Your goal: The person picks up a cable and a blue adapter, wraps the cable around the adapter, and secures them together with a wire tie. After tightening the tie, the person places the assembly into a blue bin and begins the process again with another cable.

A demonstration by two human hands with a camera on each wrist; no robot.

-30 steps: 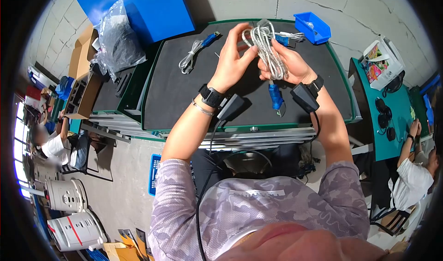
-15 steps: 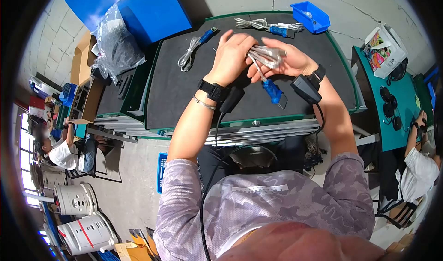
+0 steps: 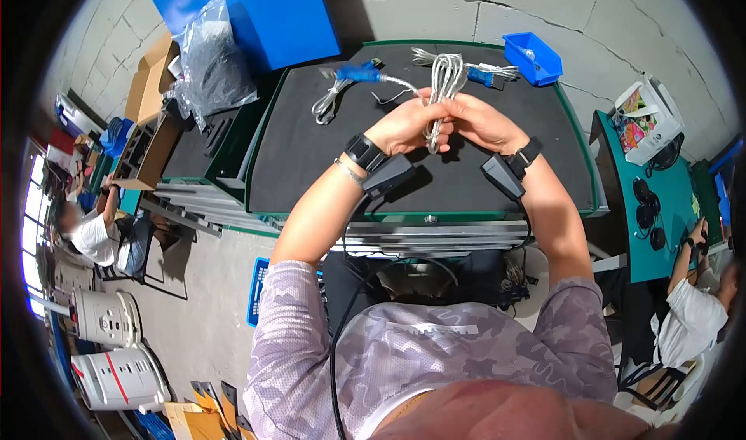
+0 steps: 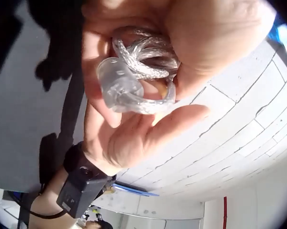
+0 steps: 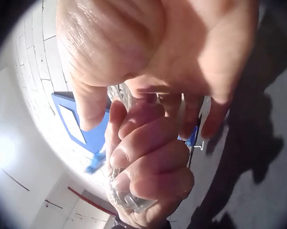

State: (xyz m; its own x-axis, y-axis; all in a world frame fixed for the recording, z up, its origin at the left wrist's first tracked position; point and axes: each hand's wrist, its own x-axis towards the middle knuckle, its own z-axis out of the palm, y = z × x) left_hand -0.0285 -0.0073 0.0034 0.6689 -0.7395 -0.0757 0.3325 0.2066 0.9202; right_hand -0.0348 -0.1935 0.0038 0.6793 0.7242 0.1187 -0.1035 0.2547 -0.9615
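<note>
My left hand (image 3: 406, 124) grips a coiled silvery cable (image 3: 447, 73) over the dark mat. In the right wrist view its fingers (image 5: 150, 164) are curled round the coil. My right hand (image 3: 488, 121) meets it from the other side, its fingers fairly straight. In the left wrist view the right thumb (image 4: 177, 123) sticks out straight. A clear plastic cap or plug end (image 4: 116, 83) pokes out below the coil. From the coil a length of cable runs left to a blue connector (image 3: 359, 72), blurred and overlapping another tied cable (image 3: 328, 102) on the mat.
Further tied cables (image 3: 423, 57) with a blue connector (image 3: 480, 75) lie at the mat's back edge, beside a blue bin (image 3: 535, 57). At the left stand a plastic bag (image 3: 214, 71), an open cardboard box (image 3: 149, 75) and a blue panel (image 3: 287, 20). Other people sit on both sides.
The coil has turned upright between the hands. Its blue connector, hanging toward the body before, has swung out to the left. The hands have come closer together.
</note>
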